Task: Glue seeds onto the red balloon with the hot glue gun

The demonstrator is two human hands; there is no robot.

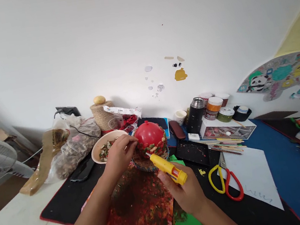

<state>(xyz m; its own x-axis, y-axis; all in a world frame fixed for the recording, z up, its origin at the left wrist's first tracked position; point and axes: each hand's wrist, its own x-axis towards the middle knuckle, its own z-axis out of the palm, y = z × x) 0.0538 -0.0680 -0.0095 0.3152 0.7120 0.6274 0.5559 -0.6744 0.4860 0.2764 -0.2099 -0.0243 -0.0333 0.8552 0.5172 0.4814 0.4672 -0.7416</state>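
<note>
My right hand (188, 192) is wrapped round a yellow glue gun (168, 169), its nozzle pointing up and left at a red balloon (148, 132). Red, green and tan pieces like shells or seeds ring the balloon's lower part, which rests in a woven basket (144, 164). Close to the balloon's left side, my left hand (120, 152) has its fingers pinched together; whatever they hold is too small to make out. Partly behind that hand sits a cream bowl (96, 158) of similar loose pieces.
A paint-stained sheet (139, 210) lies in front of the basket. To the right are red-and-yellow-handled scissors (227, 184), white paper (260, 176), a black tray (193, 153) and a black thermos (195, 115). A twine spool (103, 116) and a plastic bag (69, 153) stand left.
</note>
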